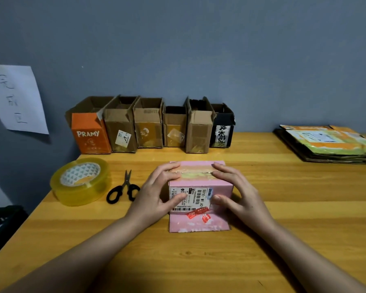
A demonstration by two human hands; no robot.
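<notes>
A small pink cardboard box stands in the middle of the wooden table. Clear tape runs along its closed top seam, and a white shipping label covers its near face. My left hand holds the box's left side, fingers lying over the taped top and thumb on the label. My right hand holds the right side the same way, fingers on the top, thumb against the front face. A pink flap lies flat on the table at the box's near edge.
A big roll of clear tape and black scissors lie to the left of the box. Several open cartons line the wall at the back. A stack of flattened cartons sits at the back right. A paper note hangs on the wall.
</notes>
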